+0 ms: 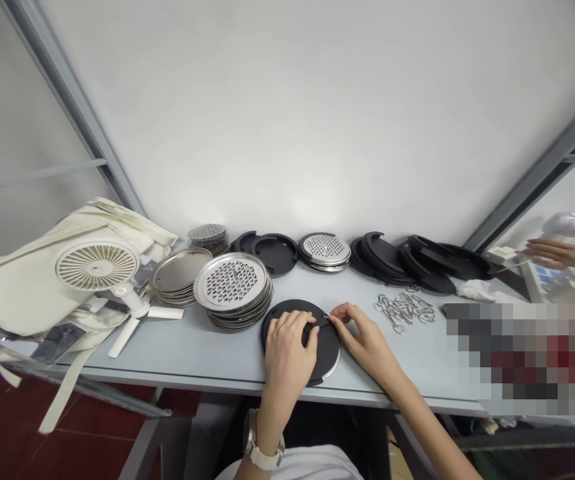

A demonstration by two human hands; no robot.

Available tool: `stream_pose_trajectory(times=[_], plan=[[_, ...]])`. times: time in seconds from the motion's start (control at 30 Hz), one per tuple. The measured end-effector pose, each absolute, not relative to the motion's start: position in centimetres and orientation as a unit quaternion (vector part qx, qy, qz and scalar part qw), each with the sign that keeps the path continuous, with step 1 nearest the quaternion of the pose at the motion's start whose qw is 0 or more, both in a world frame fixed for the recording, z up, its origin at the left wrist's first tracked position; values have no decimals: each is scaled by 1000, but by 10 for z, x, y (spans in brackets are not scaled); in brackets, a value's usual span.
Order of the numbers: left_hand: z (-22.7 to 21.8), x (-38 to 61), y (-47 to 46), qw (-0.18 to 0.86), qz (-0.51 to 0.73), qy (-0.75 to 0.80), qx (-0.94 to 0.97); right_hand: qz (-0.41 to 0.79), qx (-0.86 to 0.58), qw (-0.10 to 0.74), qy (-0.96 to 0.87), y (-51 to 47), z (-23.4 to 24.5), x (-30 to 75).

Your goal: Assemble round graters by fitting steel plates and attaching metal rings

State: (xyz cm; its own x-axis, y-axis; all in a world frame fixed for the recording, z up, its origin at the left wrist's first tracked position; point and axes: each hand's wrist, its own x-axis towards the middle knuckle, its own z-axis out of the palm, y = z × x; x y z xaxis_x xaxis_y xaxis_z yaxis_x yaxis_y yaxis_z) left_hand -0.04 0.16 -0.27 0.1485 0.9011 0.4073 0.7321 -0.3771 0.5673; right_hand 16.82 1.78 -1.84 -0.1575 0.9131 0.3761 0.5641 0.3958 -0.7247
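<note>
A black round disc (328, 357) with a strip of shiny metal showing along its lower right edge lies flat near the table's front edge. My left hand (291, 341) presses on its left half, fingers bent over the top and thumb toward the centre; what lies under the fingers is hidden. At the disc's upper right, my right hand (360, 333) pinches a small metal wire clip (326, 316) between thumb and forefinger. Several similar wire clips with rings (403, 310) lie in a loose pile right of that hand.
Stacks of metal grater discs (235, 283) and plain metal discs (182, 272) stand to the left. Black round holders (277, 253) and a perforated disc (326, 248) line the wall. A white fan (97, 267) rests on cream bags (22, 287). Another person's hand (557, 253) appears at right.
</note>
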Motion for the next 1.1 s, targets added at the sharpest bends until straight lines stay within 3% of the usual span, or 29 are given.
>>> stream_pose_trajectory(times=[1.1], plan=[[-1,0,1,113,359,542,751,148,-521,381,-750,14,-12,164]])
